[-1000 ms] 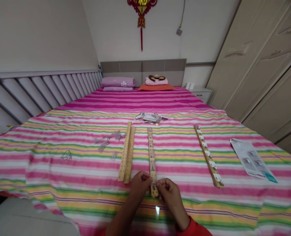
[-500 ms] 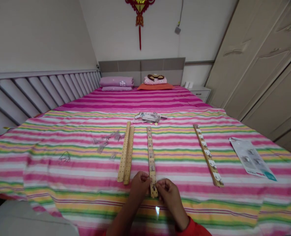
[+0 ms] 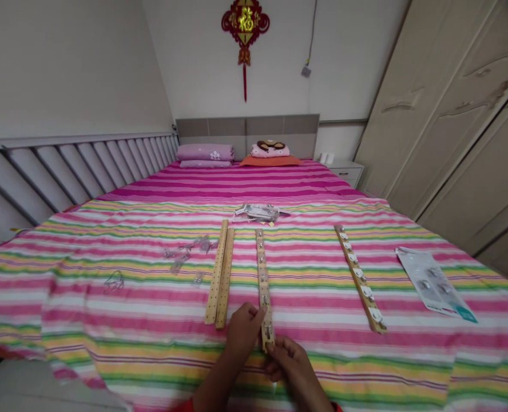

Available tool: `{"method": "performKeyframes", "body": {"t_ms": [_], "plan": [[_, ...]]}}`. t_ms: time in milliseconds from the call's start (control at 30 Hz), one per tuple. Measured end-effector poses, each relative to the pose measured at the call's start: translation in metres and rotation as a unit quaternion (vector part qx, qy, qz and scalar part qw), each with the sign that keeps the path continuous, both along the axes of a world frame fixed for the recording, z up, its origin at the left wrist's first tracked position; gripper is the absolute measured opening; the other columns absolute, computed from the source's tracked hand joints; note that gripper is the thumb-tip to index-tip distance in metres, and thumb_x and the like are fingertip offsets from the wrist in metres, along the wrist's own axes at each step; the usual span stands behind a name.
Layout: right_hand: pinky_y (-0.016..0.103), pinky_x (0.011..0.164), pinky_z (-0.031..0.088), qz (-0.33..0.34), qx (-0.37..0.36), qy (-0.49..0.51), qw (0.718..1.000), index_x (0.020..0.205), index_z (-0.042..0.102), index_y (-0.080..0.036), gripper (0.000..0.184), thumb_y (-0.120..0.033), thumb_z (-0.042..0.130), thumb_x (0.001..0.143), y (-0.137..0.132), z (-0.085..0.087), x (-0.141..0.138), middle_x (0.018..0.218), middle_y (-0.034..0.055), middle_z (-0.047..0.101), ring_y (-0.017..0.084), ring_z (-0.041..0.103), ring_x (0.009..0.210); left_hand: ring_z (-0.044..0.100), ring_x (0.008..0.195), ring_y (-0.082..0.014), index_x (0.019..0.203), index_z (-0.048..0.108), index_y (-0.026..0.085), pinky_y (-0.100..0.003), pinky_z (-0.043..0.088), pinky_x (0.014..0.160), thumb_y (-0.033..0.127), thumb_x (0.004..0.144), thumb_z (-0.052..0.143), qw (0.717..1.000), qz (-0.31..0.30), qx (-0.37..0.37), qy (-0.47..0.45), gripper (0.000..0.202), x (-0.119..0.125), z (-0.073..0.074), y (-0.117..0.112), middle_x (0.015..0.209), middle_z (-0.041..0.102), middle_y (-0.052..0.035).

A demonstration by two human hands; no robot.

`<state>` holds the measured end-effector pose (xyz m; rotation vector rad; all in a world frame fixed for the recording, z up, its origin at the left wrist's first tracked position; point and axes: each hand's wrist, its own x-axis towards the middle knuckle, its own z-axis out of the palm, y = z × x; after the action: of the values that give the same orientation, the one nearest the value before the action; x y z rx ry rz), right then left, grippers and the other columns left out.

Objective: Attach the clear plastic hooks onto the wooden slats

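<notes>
Head view: we're apparently aligning the hook-lined wooden strip (image 3: pixel 263 288), left hand (image 3: pixel 243 327) at its side, right hand (image 3: pixel 289 360) at its near end, fingers' closure unclear; next is likely needing steady holding.

Near the front edge of the bed (image 3: pixel 391 366), the left hand (image 3: pixel 245 325) hides some of its own curled fingertips, and the right thumb of the right hand (image 3: pixel 289 360) covers a near corner of the wooden strip (image 3: pixel 262 280); how either grips beneath cannot be told. The view's lower edge cuts off the forearms (image 3: pixel 215 377) and red sleeves (image 3: pixel 187 405). Toward the bed's left edge, a wiry item (image 3: pixel 114 280) is too faint to name; the contents of the small packets (image 3: pixel 181 257) blur together. Toward the right edge, the blister pack's (image 3: pixel 425 283) print is too small to read.
</notes>
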<state>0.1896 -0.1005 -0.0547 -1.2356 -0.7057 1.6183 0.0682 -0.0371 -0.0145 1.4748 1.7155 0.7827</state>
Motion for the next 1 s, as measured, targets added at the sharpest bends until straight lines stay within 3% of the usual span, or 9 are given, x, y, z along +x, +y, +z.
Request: {"method": "performKeyframes", "body": {"t_ms": [167, 400, 733, 867, 1000], "plan": [[0.017, 0.036, 0.037, -0.016, -0.004, 0.047, 0.999, 0.074, 0.065, -0.013, 0.046, -0.049, 0.082, 0.05, 0.001, -0.006, -0.006, 0.043, -0.0014, 0.06, 0.01, 0.053, 0.036, 0.051, 0.051, -0.0129, 0.059, 0.046, 0.021, -0.023, 0.03, 0.051, 0.043, 0.073, 0.057, 1.0, 0.006, -0.014, 0.025, 0.029, 0.002, -0.001, 0.0, 0.051, 0.051, 0.0045], [0.017, 0.036, 0.039, -0.052, 0.0, 0.086, 0.995, 0.076, 0.067, -0.014, 0.039, -0.04, 0.083, 0.051, -0.001, -0.011, -0.01, 0.057, -0.0011, 0.065, 0.01, 0.057, 0.041, 0.05, 0.053, -0.013, 0.058, 0.047, 0.021, -0.023, 0.03, 0.054, 0.043, 0.069, 0.063, 1.0, 0.008, -0.001, -0.001, 0.029, 0.001, -0.005, -0.001, 0.051, 0.051, 0.0053], [0.017, 0.035, 0.04, -0.042, 0.024, 0.087, 0.995, 0.073, 0.066, -0.013, 0.036, -0.04, 0.081, 0.053, 0.01, -0.03, -0.012, 0.042, -0.0006, 0.061, 0.01, 0.054, 0.034, 0.047, 0.053, -0.0136, 0.053, 0.043, 0.022, -0.023, 0.029, 0.054, 0.045, 0.076, 0.052, 0.999, -0.017, 0.029, 0.013, 0.034, -0.004, -0.01, 0.007, 0.049, 0.044, 0.005], [0.017, 0.035, 0.04, -0.045, 0.017, 0.109, 0.993, 0.068, 0.066, -0.014, 0.033, -0.038, 0.081, 0.052, 0.013, -0.031, -0.006, 0.042, 0.0, 0.062, 0.009, 0.053, 0.034, 0.045, 0.05, -0.0135, 0.056, 0.042, 0.022, -0.024, 0.033, 0.052, 0.05, 0.08, 0.042, 0.998, -0.032, 0.027, -0.042, 0.037, -0.005, -0.012, 0.004, 0.049, 0.042, 0.0049], [0.017, 0.038, 0.043, -0.071, 0.028, 0.136, 0.988, 0.066, 0.068, -0.013, 0.031, -0.033, 0.084, 0.048, 0.011, -0.02, 0.015, 0.054, 0.0024, 0.067, 0.01, 0.058, 0.04, 0.048, 0.051, -0.0144, 0.06, 0.048, 0.022, -0.024, 0.038, 0.05, 0.062, 0.075, 0.044, 0.992, -0.034, 0.0, -0.118, 0.043, -0.007, -0.013, 0.001, 0.053, 0.045, 0.0036]]}}
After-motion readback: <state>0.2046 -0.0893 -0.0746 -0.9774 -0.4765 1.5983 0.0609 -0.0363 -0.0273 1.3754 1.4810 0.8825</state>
